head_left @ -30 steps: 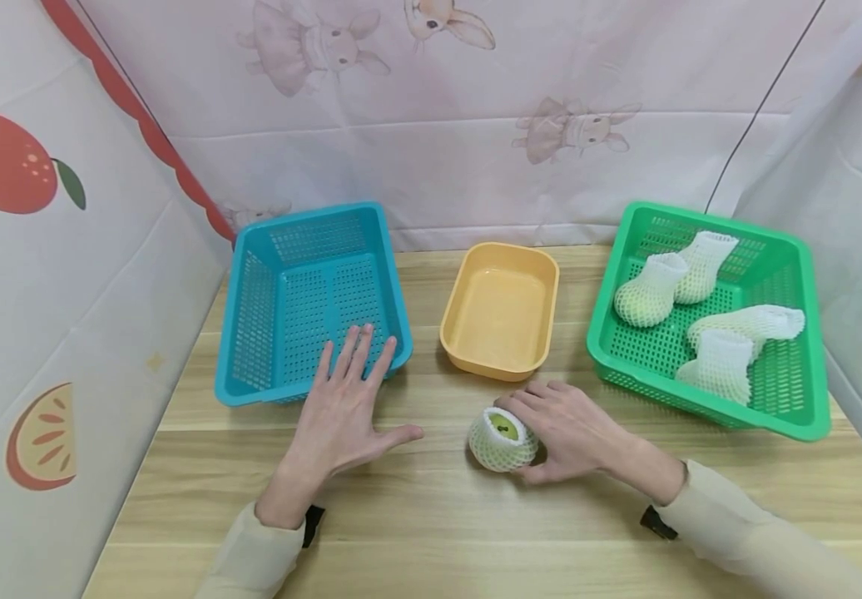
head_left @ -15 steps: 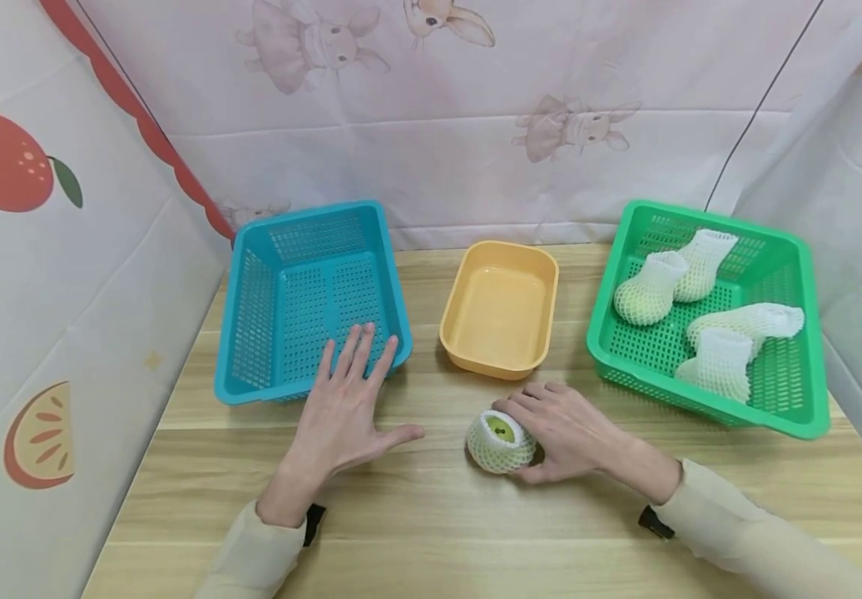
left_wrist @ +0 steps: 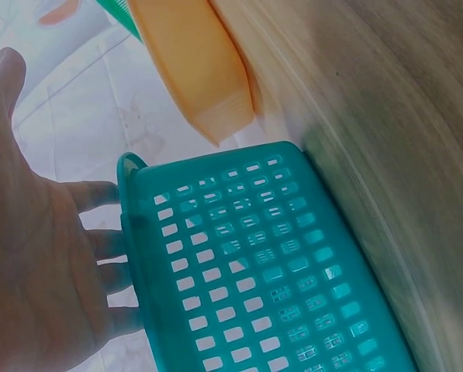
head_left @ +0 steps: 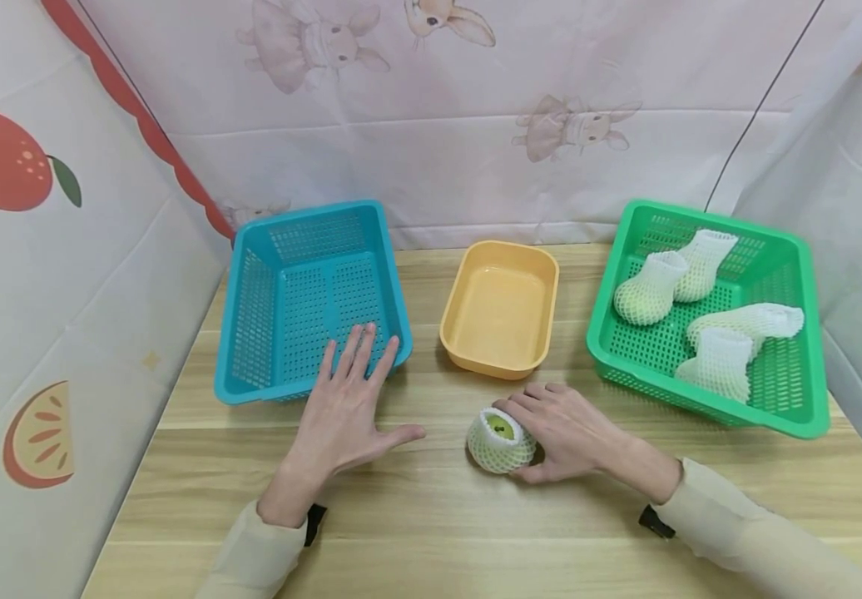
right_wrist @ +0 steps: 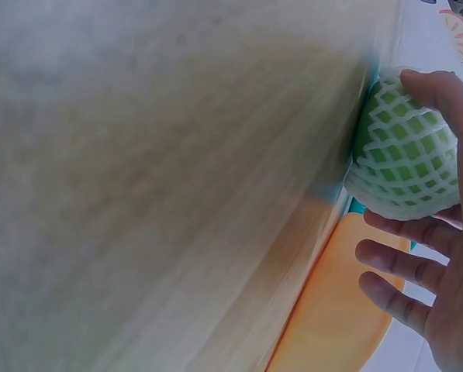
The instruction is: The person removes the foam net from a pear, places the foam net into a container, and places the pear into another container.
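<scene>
Right hand (head_left: 567, 431): grips netted green fruit (head_left: 498, 452) on table (head_left: 476, 532).
Left hand (head_left: 338, 423): spread at blue basket (head_left: 304, 299).
Yellow tray (head_left: 500, 320): between baskets.
Green basket (head_left: 641, 343): holds four netted fruits (head_left: 642, 301).

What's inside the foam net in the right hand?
A green fruit: its top and stem show in the open neck of the foam net, and green shows through the mesh. The right hand covers part of one side, and the net's strands hide the surface beneath them.
</scene>
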`<state>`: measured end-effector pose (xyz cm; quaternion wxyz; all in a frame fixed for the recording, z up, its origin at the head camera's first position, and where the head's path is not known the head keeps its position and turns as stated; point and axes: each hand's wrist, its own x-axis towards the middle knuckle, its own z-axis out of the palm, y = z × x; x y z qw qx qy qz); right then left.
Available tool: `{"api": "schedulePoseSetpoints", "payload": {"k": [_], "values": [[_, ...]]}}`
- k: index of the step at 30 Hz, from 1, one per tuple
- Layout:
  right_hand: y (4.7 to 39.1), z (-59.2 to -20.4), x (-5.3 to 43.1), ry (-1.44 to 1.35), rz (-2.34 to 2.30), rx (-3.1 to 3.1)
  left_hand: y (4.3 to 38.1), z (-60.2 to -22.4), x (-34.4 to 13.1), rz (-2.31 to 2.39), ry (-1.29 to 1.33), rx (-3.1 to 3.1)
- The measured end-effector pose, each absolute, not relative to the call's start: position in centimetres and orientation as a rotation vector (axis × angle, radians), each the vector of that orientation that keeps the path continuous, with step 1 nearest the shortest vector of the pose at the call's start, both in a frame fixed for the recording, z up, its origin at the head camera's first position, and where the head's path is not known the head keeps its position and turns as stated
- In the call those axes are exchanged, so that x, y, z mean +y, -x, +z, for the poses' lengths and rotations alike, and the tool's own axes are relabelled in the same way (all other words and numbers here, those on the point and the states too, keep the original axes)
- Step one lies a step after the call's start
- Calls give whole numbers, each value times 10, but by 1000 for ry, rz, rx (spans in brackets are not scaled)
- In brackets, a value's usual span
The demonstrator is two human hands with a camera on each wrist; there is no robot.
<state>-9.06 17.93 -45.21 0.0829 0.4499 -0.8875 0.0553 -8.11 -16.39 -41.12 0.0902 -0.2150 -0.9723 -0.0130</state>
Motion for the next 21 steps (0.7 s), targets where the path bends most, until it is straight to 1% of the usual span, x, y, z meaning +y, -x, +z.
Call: {"api": "schedulePoseSetpoints", "payload": {"k": [21], "values": [[92,-440,181,-1329,138,-2633,77,-410,-162,-66,669,-2886]]}}
